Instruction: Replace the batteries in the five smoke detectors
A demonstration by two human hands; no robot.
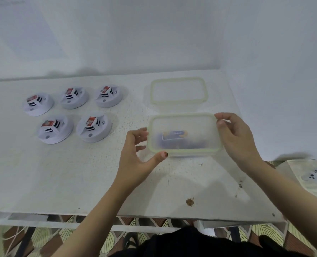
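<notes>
Several white round smoke detectors [93, 128] lie on the left of the white table [61, 173], in two rows, each with a red battery showing on top. At the centre right, a clear plastic container [183, 134] with a pale green rim holds dark, blurred items inside. My left hand [137, 156] holds its left side, thumb on the near rim. My right hand [235, 138] grips its right end, fingers curled over the far corner. Whether a lid covers the container I cannot tell.
A second clear rectangular piece with a green rim [179, 91] lies just behind the container, near the wall. A cloth with dark dots [311, 177] sits off the table's right edge. The table's front edge runs close to my body.
</notes>
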